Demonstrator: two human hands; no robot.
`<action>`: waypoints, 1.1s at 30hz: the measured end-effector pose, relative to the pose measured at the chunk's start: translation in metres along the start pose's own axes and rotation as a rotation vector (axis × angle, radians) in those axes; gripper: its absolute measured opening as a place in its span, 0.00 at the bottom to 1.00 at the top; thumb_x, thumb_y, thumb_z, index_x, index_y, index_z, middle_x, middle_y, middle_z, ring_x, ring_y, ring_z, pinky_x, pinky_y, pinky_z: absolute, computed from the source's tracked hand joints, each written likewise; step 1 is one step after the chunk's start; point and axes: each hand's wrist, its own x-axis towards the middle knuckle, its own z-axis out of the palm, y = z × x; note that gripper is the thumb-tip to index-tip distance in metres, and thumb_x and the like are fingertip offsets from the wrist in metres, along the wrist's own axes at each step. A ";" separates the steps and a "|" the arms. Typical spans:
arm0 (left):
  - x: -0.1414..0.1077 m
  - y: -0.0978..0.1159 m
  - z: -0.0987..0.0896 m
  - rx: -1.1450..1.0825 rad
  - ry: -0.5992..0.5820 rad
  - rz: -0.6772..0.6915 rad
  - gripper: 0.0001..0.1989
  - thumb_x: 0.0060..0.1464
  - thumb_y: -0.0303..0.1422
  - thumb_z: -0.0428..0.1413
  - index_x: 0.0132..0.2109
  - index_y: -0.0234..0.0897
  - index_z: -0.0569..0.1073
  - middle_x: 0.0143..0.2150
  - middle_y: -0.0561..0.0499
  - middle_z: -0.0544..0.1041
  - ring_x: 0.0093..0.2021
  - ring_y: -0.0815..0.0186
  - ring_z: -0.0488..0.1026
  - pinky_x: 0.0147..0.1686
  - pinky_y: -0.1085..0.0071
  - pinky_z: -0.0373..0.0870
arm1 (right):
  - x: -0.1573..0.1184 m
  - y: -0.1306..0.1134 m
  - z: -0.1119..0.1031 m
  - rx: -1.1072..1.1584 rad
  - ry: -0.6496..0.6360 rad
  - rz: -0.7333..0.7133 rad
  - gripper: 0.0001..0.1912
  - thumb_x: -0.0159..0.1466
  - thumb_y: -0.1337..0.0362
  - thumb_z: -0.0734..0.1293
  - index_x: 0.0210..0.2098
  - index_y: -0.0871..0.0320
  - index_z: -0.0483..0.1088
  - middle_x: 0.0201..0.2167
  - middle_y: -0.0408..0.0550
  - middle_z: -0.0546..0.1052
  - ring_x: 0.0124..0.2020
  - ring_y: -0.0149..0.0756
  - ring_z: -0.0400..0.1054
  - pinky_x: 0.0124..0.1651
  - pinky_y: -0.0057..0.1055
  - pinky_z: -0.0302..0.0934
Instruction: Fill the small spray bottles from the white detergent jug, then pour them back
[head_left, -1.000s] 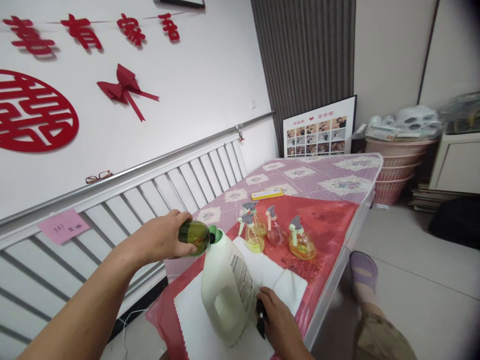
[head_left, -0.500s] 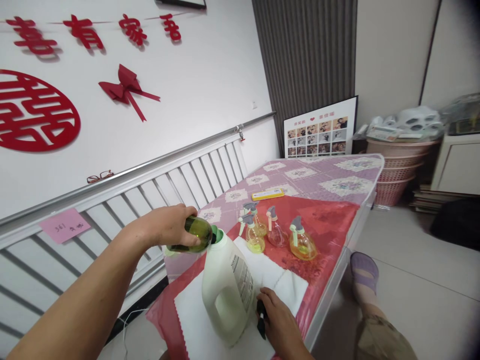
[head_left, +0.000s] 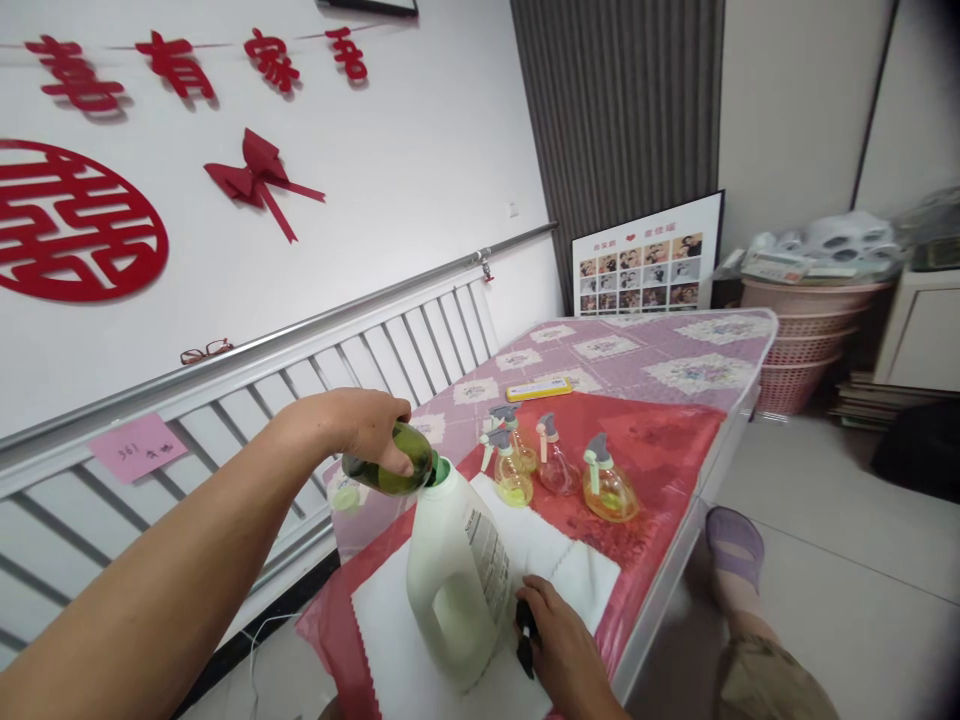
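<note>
My left hand (head_left: 364, 425) is wrapped round a green see-through bottle (head_left: 412, 458), tipped on its side with its neck at the mouth of a large pale-green plastic jug (head_left: 457, 570). The jug stands upright on a white cloth (head_left: 382, 620), its moulded handle facing me. To the right of the jug, my right hand (head_left: 562, 640) is closed on a black spray head (head_left: 525, 640), partly hidden by the fingers. Beyond the jug stand several small clear spray bottles (head_left: 609, 490) with grey and pale-green triggers, some with yellow or orange liquid inside.
Under the white cloth lies a red sheet (head_left: 667, 450) on a table with a purple floral cover (head_left: 660, 340). A yellow box (head_left: 538, 389) lies behind the spray bottles. White radiator bars (head_left: 352, 375) run along the left wall. Stacked pink baskets (head_left: 795, 350) stand at the right.
The base end of the green bottle has risen slightly, its neck still at the jug's mouth. My right hand and the jug stay put; the view has shifted a little.
</note>
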 end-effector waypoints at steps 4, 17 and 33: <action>0.001 0.004 -0.005 0.014 -0.018 -0.019 0.39 0.35 0.58 0.58 0.54 0.44 0.68 0.44 0.45 0.79 0.38 0.50 0.75 0.32 0.60 0.69 | 0.000 0.001 0.001 0.031 0.027 0.000 0.29 0.51 0.82 0.58 0.49 0.56 0.71 0.56 0.55 0.72 0.53 0.43 0.71 0.54 0.37 0.65; -0.013 -0.013 0.020 -0.128 0.079 0.051 0.34 0.40 0.53 0.59 0.53 0.43 0.70 0.46 0.46 0.79 0.39 0.54 0.75 0.35 0.65 0.67 | 0.001 0.004 0.004 -0.007 0.016 -0.023 0.28 0.52 0.80 0.57 0.49 0.58 0.71 0.56 0.56 0.72 0.53 0.43 0.71 0.54 0.36 0.65; -0.032 -0.028 0.173 -0.971 0.520 -0.107 0.41 0.42 0.40 0.62 0.64 0.38 0.60 0.62 0.42 0.67 0.61 0.49 0.65 0.60 0.52 0.61 | 0.001 0.003 0.001 0.008 0.036 -0.043 0.29 0.50 0.81 0.56 0.48 0.60 0.72 0.54 0.58 0.73 0.55 0.43 0.70 0.57 0.38 0.65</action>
